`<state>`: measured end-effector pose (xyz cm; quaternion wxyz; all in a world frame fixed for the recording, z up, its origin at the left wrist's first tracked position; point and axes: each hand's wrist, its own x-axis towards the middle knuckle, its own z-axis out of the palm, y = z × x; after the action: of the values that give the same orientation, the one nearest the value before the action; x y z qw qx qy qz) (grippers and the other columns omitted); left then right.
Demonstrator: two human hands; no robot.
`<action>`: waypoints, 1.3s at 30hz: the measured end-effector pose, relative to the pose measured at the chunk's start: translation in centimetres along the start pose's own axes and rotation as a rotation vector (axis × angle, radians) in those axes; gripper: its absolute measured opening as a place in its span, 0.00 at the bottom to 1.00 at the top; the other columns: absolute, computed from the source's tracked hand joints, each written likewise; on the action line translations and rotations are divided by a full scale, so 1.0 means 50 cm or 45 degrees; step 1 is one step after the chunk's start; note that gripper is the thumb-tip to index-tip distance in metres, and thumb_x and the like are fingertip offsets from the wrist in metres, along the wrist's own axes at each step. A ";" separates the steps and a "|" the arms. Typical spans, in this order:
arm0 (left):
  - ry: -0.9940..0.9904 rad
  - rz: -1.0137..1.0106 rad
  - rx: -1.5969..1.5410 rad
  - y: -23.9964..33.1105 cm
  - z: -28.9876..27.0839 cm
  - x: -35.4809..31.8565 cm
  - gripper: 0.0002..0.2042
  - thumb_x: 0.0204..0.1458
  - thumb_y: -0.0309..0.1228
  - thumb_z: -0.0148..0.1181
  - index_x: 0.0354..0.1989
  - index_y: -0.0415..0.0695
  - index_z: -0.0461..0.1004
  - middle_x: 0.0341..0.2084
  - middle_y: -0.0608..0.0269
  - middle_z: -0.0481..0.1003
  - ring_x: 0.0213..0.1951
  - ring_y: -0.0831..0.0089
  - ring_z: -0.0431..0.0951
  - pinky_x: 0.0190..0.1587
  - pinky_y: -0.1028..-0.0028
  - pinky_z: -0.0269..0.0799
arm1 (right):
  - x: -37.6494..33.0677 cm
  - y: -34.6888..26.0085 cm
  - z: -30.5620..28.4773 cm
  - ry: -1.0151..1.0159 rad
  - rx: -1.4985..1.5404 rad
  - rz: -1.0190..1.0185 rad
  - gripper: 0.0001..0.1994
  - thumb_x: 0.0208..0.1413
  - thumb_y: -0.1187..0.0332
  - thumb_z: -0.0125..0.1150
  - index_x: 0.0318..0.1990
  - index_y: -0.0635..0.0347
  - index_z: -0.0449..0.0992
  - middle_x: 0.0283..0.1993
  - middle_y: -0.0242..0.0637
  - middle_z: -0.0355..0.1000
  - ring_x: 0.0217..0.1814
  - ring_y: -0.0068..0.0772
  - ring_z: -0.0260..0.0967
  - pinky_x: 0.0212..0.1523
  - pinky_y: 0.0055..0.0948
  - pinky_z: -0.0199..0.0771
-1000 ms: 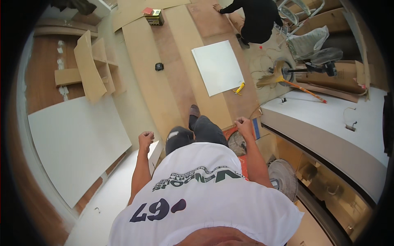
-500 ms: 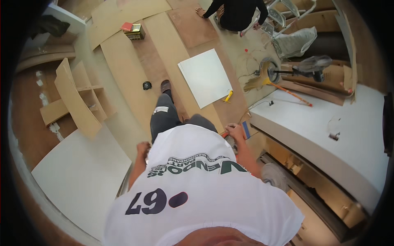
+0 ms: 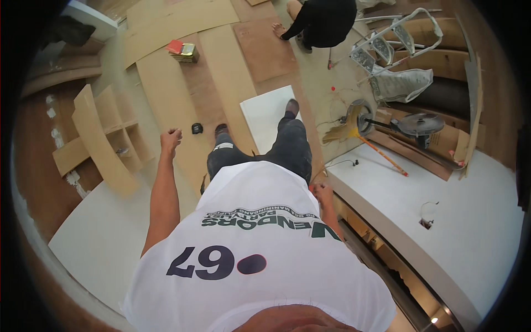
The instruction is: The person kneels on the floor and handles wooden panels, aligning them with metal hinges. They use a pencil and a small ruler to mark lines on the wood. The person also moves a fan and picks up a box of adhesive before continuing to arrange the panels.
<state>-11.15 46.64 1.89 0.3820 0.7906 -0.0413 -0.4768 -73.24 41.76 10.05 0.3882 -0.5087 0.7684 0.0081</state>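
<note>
My left hand [image 3: 171, 141] hangs in the air to the left of my legs, its fingers loosely curled with nothing visible in them. Beside my right hip is my right hand [image 3: 323, 193], fingers bent; a bit of red shows at it, too small to name. On the floor ahead lies a white panel [image 3: 259, 119], and my right shoe is on its far right part. A black tape measure [image 3: 197, 128] rests on the brown board left of my left shoe.
A shelf unit [image 3: 113, 138] and a large white sheet [image 3: 99, 238] are at left. To the right stand a long white-topped cabinet [image 3: 398, 182], a fan [image 3: 419, 125] and a stepladder [image 3: 398, 41]. Another person [image 3: 326, 22] crouches at the far side near a box [image 3: 185, 52].
My left hand has swung forward and outward from my side. My right leg has stepped onto the white panel; the yellow cutter seen beside it is now out of sight.
</note>
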 end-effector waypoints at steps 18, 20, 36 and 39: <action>0.281 -0.509 0.164 -0.024 0.647 -0.337 0.09 0.54 0.35 0.53 0.34 0.42 0.72 0.23 0.64 0.73 0.23 0.74 0.75 0.22 0.74 0.69 | 1.000 -0.356 -0.642 -0.009 0.215 -0.447 0.13 0.50 0.64 0.61 0.36 0.67 0.75 0.30 0.38 0.74 0.32 0.26 0.70 0.36 0.27 0.69; 0.316 -0.538 -0.006 -0.042 0.685 -0.369 0.09 0.54 0.34 0.53 0.35 0.41 0.71 0.23 0.64 0.73 0.22 0.75 0.73 0.21 0.76 0.67 | 1.040 -0.443 -0.701 -0.029 0.412 -0.500 0.12 0.50 0.66 0.61 0.37 0.66 0.75 0.32 0.37 0.74 0.32 0.24 0.70 0.35 0.24 0.69; 0.319 -0.577 -0.232 0.108 1.013 -0.279 0.11 0.51 0.35 0.55 0.35 0.40 0.73 0.25 0.63 0.74 0.24 0.75 0.73 0.23 0.77 0.67 | 1.110 -0.423 -0.545 -0.377 -0.039 -0.581 0.12 0.50 0.64 0.60 0.31 0.69 0.77 0.23 0.37 0.74 0.27 0.23 0.71 0.29 0.23 0.69; 0.256 -0.461 -0.187 0.140 1.043 -0.202 0.13 0.50 0.36 0.56 0.36 0.38 0.74 0.26 0.61 0.75 0.25 0.74 0.74 0.24 0.75 0.69 | 1.181 -0.398 -0.536 -0.355 -0.113 -0.736 0.13 0.50 0.65 0.60 0.33 0.71 0.77 0.27 0.41 0.75 0.29 0.25 0.73 0.31 0.24 0.71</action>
<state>-55.49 16.63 0.46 0.3489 0.7988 0.1745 -0.4580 -84.01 -24.54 0.69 0.4534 -0.7163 0.5305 0.0006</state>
